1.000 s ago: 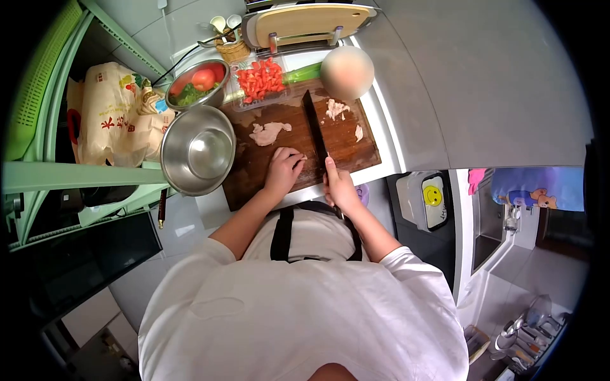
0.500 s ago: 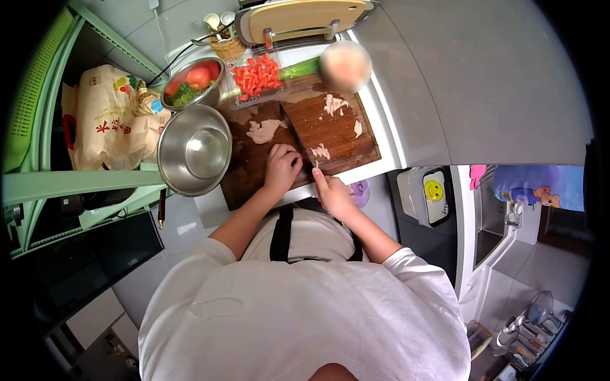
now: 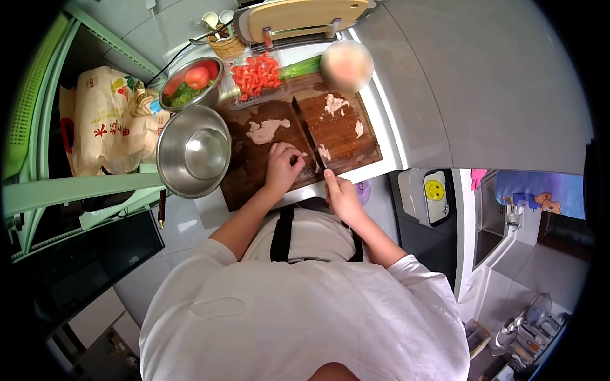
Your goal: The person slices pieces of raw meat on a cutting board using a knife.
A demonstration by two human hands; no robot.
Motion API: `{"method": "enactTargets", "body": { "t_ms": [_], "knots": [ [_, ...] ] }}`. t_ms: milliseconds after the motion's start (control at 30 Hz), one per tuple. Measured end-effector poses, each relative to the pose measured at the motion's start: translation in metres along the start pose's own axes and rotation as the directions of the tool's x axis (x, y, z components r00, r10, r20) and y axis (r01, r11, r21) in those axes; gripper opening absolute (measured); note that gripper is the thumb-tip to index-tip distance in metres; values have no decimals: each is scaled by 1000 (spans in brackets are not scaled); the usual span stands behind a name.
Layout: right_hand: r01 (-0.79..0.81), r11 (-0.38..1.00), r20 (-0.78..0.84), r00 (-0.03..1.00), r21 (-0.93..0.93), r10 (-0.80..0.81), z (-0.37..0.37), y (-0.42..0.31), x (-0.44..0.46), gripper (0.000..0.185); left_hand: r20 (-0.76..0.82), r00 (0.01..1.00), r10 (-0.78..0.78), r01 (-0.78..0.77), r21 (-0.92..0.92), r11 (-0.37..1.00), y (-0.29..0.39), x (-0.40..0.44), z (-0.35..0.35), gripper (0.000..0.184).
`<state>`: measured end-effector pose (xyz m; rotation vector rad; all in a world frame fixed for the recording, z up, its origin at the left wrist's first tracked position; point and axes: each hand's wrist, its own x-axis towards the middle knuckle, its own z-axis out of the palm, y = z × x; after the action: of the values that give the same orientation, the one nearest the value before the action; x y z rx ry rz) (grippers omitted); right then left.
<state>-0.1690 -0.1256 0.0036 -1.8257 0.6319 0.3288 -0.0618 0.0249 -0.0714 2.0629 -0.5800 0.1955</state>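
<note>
Gripping the knife (image 3: 304, 126) over the cutting board (image 3: 348, 145) with the right hand (image 3: 343, 195) at the board's near edge, and curling the left hand (image 3: 282, 166) narrowly beside a small meat piece (image 3: 304, 154) on the board

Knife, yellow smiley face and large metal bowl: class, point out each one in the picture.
Knife (image 3: 307, 130): head view, on the dark blade.
Yellow smiley face (image 3: 434, 190): head view, on its centre.
Large metal bowl (image 3: 203, 154): head view, on its inside bottom.

Left hand (image 3: 282, 166), right hand (image 3: 342, 195) curled
</note>
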Motion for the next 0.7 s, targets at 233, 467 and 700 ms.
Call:
{"method": "enactTargets", "body": {
  "t_ms": [233, 467, 700],
  "knots": [
    [-3, 999, -89, 996, 46, 7, -35, 0, -4, 66, 136, 988, 75, -86, 77, 993, 0, 4, -3, 11],
    [-55, 982, -80, 994, 183, 70, -41, -4, -12, 63, 165, 985, -39, 46, -35, 998, 14, 16, 0, 10],
    [-26, 970, -122, 991, 242, 57, -53, 2, -14, 62, 537, 837, 109, -118, -19, 993, 49, 39, -4, 66]
  ]
}}
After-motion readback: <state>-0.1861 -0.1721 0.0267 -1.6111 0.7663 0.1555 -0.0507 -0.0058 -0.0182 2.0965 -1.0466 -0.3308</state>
